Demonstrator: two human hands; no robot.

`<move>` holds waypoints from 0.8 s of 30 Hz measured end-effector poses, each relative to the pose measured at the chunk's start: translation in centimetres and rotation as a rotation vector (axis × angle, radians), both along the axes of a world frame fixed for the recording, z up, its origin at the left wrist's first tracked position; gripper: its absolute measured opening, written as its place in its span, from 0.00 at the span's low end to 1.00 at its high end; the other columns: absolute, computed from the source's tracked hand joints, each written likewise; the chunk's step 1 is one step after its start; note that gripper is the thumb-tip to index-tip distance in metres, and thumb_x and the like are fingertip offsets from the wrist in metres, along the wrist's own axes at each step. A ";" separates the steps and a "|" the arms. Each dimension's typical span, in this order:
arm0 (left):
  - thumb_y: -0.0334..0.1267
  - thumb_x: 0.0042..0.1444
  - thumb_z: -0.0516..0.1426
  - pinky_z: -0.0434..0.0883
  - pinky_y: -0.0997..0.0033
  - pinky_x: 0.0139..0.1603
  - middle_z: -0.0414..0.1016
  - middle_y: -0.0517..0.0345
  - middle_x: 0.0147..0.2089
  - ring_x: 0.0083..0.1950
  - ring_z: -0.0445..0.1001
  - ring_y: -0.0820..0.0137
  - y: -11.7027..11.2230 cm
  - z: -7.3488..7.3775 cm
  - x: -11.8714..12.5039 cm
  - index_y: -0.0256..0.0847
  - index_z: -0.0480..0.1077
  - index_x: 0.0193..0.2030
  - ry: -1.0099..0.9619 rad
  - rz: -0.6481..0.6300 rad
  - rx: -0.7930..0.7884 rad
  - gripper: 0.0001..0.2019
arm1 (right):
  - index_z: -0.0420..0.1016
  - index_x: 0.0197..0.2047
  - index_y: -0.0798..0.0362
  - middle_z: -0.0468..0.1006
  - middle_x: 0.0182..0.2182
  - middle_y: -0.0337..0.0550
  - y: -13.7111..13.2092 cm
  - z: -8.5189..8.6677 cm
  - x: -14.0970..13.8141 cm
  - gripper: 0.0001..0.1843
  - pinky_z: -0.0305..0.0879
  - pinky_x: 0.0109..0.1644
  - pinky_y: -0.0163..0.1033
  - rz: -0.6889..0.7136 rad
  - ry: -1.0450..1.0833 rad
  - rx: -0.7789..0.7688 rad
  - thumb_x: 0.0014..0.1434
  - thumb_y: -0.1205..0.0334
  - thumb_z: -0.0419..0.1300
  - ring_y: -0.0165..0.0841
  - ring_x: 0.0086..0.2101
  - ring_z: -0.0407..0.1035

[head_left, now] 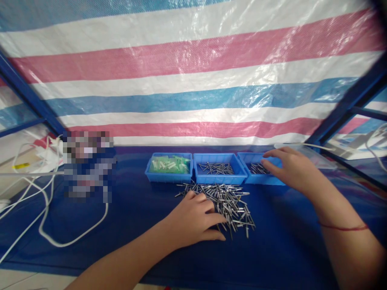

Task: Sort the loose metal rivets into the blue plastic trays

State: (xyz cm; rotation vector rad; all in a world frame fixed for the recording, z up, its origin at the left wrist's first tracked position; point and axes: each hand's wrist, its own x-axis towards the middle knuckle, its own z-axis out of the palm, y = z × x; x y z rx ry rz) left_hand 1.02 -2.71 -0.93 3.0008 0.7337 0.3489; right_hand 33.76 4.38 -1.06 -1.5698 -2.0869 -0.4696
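Note:
A heap of small metal pins (225, 201) lies on the blue table cover in front of three blue trays. My left hand (193, 219) rests on the near left side of the heap, fingers stretched flat toward the pins. My right hand (287, 167) reaches over the right tray (266, 180), fingers spread above the few pins inside; nothing shows in its grip. The middle tray (219, 177) holds more metal pins. The left tray (167, 176) holds pale green plastic pieces.
A striped pink, white and blue tarp (193, 80) hangs behind the trays. White cables (45, 201) loop across the left of the table beside a blurred object (87, 165). Blue frame bars (347, 104) rise at the right. A clear plastic lid (317, 157) lies behind my right hand.

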 end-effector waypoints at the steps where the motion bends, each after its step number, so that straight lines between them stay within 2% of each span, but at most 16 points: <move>1: 0.54 0.59 0.55 0.55 0.66 0.39 0.72 0.58 0.36 0.40 0.66 0.67 0.0 0.0 0.0 0.47 0.73 0.45 0.011 -0.001 0.019 0.16 | 0.75 0.38 0.54 0.76 0.34 0.55 -0.2 0.4 -0.6 0.11 0.65 0.44 0.50 0.019 0.025 0.007 0.58 0.57 0.56 0.48 0.38 0.71; 5: 0.42 0.63 0.53 0.55 0.67 0.38 0.71 0.59 0.35 0.38 0.66 0.69 -0.1 0.1 0.2 0.44 0.72 0.39 0.040 0.017 0.081 0.08 | 0.74 0.39 0.51 0.75 0.37 0.51 -1.6 2.3 -3.9 0.09 0.66 0.46 0.51 0.130 0.112 -0.004 0.60 0.58 0.55 0.45 0.39 0.71; 9: 0.34 0.62 0.53 0.55 0.66 0.38 0.71 0.59 0.33 0.37 0.66 0.70 -0.1 0.1 0.3 0.41 0.70 0.35 0.069 0.052 0.126 0.06 | 0.74 0.39 0.52 0.75 0.39 0.49 -2.9 2.9 -7.0 0.10 0.66 0.47 0.49 0.251 0.164 -0.056 0.61 0.59 0.53 0.42 0.40 0.70; 12: 0.36 0.62 0.53 0.55 0.66 0.38 0.71 0.59 0.33 0.37 0.67 0.69 0.1 -0.2 0.3 0.41 0.69 0.34 0.052 0.090 0.140 0.06 | 0.74 0.39 0.52 0.76 0.38 0.48 -3.6 2.8 -8.8 0.10 0.66 0.46 0.48 0.369 0.169 -0.112 0.63 0.60 0.52 0.41 0.40 0.70; 15: 0.47 0.61 0.54 0.56 0.65 0.39 0.71 0.58 0.33 0.38 0.68 0.68 0.3 -0.3 0.2 0.41 0.69 0.34 0.025 0.112 0.113 0.13 | 0.74 0.38 0.52 0.76 0.37 0.47 -4.2 2.7 -10.2 0.10 0.67 0.45 0.47 0.463 0.168 -0.146 0.63 0.62 0.52 0.39 0.38 0.71; 17: 0.51 0.59 0.55 0.56 0.66 0.38 0.72 0.58 0.34 0.39 0.68 0.67 0.3 -0.3 0.2 0.40 0.69 0.35 0.022 0.127 0.088 0.15 | 0.74 0.37 0.52 0.76 0.36 0.47 -4.6 2.7 -10.9 0.09 0.67 0.43 0.46 0.505 0.167 -0.167 0.63 0.62 0.52 0.38 0.38 0.70; 22: 0.39 0.59 0.55 0.56 0.65 0.39 0.72 0.59 0.35 0.39 0.68 0.67 0.2 -0.2 0.4 0.41 0.68 0.35 0.029 0.166 0.074 0.05 | 0.73 0.36 0.52 0.75 0.35 0.46 -5.2 2.5 -11.9 0.10 0.67 0.43 0.46 0.550 0.163 -0.218 0.64 0.63 0.51 0.38 0.37 0.69; 24: 0.35 0.60 0.53 0.56 0.64 0.39 0.72 0.58 0.35 0.40 0.68 0.66 0.2 -0.2 0.4 0.41 0.68 0.35 0.031 0.184 0.071 0.04 | 0.73 0.35 0.52 0.75 0.34 0.46 -5.3 2.4 -12.0 0.10 0.67 0.43 0.46 0.554 0.157 -0.236 0.64 0.64 0.51 0.37 0.37 0.69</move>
